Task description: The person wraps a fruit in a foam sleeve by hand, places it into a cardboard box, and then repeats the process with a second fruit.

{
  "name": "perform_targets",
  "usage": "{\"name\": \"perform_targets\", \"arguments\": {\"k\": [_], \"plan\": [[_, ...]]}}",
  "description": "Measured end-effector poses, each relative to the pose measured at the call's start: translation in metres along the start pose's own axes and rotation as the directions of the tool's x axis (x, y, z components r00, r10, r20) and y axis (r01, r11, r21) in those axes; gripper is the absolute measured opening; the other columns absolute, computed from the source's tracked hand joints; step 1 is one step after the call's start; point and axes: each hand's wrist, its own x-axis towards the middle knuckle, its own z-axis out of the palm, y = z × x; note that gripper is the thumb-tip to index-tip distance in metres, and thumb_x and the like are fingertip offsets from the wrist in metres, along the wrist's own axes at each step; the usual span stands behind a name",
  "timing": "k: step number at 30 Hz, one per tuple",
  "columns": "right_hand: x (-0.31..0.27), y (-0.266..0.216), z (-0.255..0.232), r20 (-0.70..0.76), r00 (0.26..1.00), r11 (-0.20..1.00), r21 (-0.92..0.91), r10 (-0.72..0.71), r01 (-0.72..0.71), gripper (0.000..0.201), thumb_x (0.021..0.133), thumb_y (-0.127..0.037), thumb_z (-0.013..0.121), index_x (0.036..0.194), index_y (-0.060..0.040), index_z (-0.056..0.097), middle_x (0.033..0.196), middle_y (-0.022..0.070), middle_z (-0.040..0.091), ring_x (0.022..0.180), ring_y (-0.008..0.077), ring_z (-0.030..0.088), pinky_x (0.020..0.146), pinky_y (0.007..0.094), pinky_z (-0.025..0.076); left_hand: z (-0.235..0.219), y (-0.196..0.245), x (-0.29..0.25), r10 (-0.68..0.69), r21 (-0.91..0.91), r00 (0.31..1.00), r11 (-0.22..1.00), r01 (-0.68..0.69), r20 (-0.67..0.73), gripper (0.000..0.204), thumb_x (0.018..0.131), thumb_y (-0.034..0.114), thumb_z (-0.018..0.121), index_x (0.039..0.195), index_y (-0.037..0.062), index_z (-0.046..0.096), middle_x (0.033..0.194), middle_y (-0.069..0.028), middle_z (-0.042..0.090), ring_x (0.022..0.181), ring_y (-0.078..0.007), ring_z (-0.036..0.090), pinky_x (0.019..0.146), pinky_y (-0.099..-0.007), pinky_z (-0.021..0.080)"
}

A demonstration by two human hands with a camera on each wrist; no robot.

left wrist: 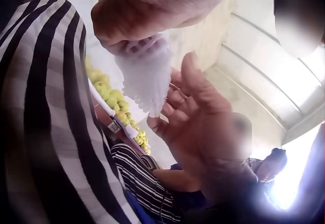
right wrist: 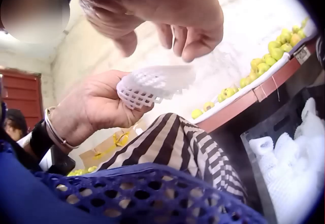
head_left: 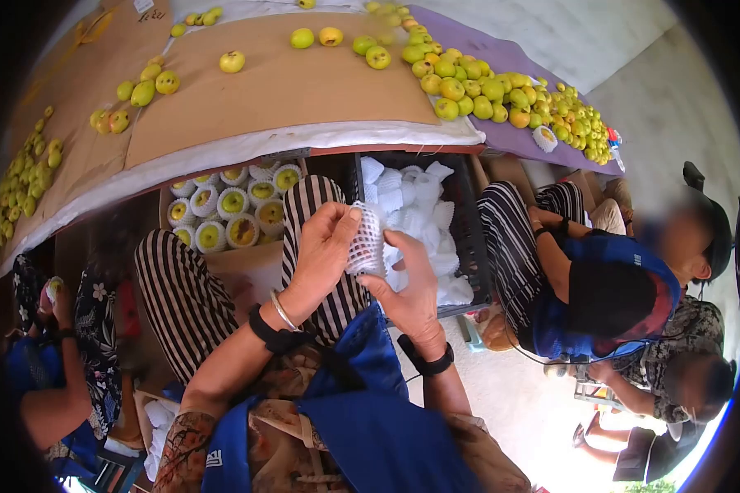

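A white foam net sleeve point(head_left: 367, 240) is pinched between the thumb and fingers of my left hand point(head_left: 322, 246), above my striped lap. Its mesh hangs flattened, its frilled edge pointing toward the right hand in the left wrist view. My right hand point(head_left: 407, 287) is at the sleeve's other side, thumb and fingers spread apart. From the right wrist, the right hand's point(right wrist: 157, 11) fingers hang loosely just over the sleeve point(right wrist: 152, 84). Beyond the hands is a black crate point(head_left: 477, 238) holding many white foam sleeves point(head_left: 415, 205).
A box of sleeved yellow-green fruit point(head_left: 233, 201) stands beyond my left knee. Across the front runs a cardboard-covered table point(head_left: 279, 99) with loose fruit, piled thickly point(head_left: 501, 90) on purple cloth at right. Seated people point(head_left: 608, 279) are close on both sides.
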Motion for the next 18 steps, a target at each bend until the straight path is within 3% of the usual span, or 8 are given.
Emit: {"name": "perform_targets", "arguments": {"k": [1, 5, 6, 9, 10, 13, 17, 18], "plan": [[0.0, -0.001, 0.003, 0.09, 0.996, 1.0, -0.016, 0.005, -0.004, 0.054, 0.085, -0.01, 0.073, 0.134, -0.0014, 0.051, 0.118, 0.0133, 0.061, 0.106, 0.0232, 0.06, 0.076, 0.0294, 0.051, -0.003, 0.001, 0.0, -0.051, -0.089, 0.999, 0.995, 0.052, 0.008, 0.022, 0.101, 0.021, 0.058, 0.095, -0.0007, 0.058, 0.081, -0.0018, 0.061, 0.071, -0.0065, 0.055, 0.063, -0.0243, 0.048], [-0.006, 0.014, 0.008, 0.004, 0.975, 0.965, 0.141, 0.221, -0.219, 0.036, 0.089, -0.004, 0.069, 0.123, 0.0013, 0.061, 0.099, 0.0083, 0.07, 0.084, 0.0129, 0.066, 0.071, 0.0249, 0.051, -0.003, 0.008, 0.003, -0.136, -0.319, 0.99, 0.937, 0.144, 0.046, 0.021, 0.1, 0.021, 0.06, 0.098, 0.0005, 0.059, 0.085, -0.0046, 0.065, 0.075, -0.0101, 0.063, 0.069, -0.0255, 0.053], [-0.006, 0.014, 0.011, -0.062, 0.959, 0.929, 0.275, 0.276, -0.249, 0.024, 0.091, -0.002, 0.066, 0.115, 0.0032, 0.065, 0.089, 0.0052, 0.072, 0.075, 0.0082, 0.065, 0.069, 0.0232, 0.051, -0.007, 0.009, 0.004, -0.098, -0.298, 0.991, 0.947, 0.122, 0.093, 0.03, 0.097, 0.024, 0.064, 0.109, -0.0021, 0.056, 0.096, -0.0081, 0.066, 0.086, -0.0128, 0.064, 0.077, -0.0267, 0.053], [0.0, 0.009, 0.007, -0.034, 0.894, 0.764, 0.534, 0.448, -0.362, 0.02, 0.092, -0.001, 0.065, 0.111, 0.0037, 0.066, 0.091, 0.0062, 0.071, 0.076, 0.0078, 0.065, 0.07, 0.0225, 0.051, -0.001, 0.024, -0.002, 0.06, -0.063, 0.993, 0.997, -0.054, 0.102, 0.05, 0.091, 0.025, 0.073, 0.124, -0.0038, 0.049, 0.107, -0.0118, 0.063, 0.097, -0.0157, 0.062, 0.086, -0.0289, 0.051], [0.002, 0.006, 0.007, -0.052, 0.87, 0.742, 0.549, 0.49, -0.385, 0.02, 0.091, -0.005, 0.065, 0.109, 0.0037, 0.067, 0.088, 0.0061, 0.071, 0.073, 0.0079, 0.064, 0.067, 0.0222, 0.049, 0.0, 0.022, -0.005, 0.08, -0.055, 0.986, 0.996, -0.073, 0.148, 0.068, 0.084, 0.019, 0.08, 0.136, -0.0018, 0.041, 0.115, -0.0122, 0.06, 0.105, -0.0171, 0.059, 0.093, -0.031, 0.049], [0.004, 0.012, 0.002, -0.007, 0.845, 0.665, 0.621, 0.535, -0.415, 0.024, 0.09, -0.009, 0.066, 0.11, 0.0027, 0.066, 0.085, 0.0046, 0.069, 0.067, 0.0076, 0.061, 0.062, 0.0217, 0.046, -0.003, 0.024, -0.011, 0.238, 0.442, 0.943, 0.838, -0.32, 0.232, 0.068, 0.081, 0.01, 0.079, 0.137, 0.0018, 0.043, 0.113, -0.0097, 0.061, 0.103, -0.016, 0.06, 0.091, -0.032, 0.05], [0.006, 0.02, -0.009, 0.157, 0.744, 0.335, 0.819, 0.649, -0.465, 0.027, 0.086, -0.009, 0.062, 0.109, 0.0044, 0.065, 0.083, 0.006, 0.068, 0.065, 0.0079, 0.059, 0.062, 0.0215, 0.045, -0.02, 0.018, -0.001, 0.068, 0.263, 0.974, 0.956, -0.126, 0.218, 0.062, 0.085, -0.007, 0.065, 0.142, 0.0019, 0.041, 0.108, -0.0075, 0.064, 0.098, -0.0129, 0.062, 0.089, -0.0277, 0.051], [0.005, 0.027, -0.012, 0.198, 0.758, 0.289, 0.842, 0.621, -0.456, 0.029, 0.085, -0.01, 0.062, 0.11, 0.0052, 0.064, 0.086, 0.008, 0.068, 0.068, 0.0093, 0.06, 0.064, 0.0223, 0.046, -0.026, 0.019, 0.003, 0.106, 0.173, 0.967, 0.974, -0.148, 0.23, 0.06, 0.085, -0.012, 0.061, 0.141, 0.0017, 0.043, 0.106, -0.0076, 0.066, 0.094, -0.0108, 0.063, 0.084, -0.025, 0.051]]}}
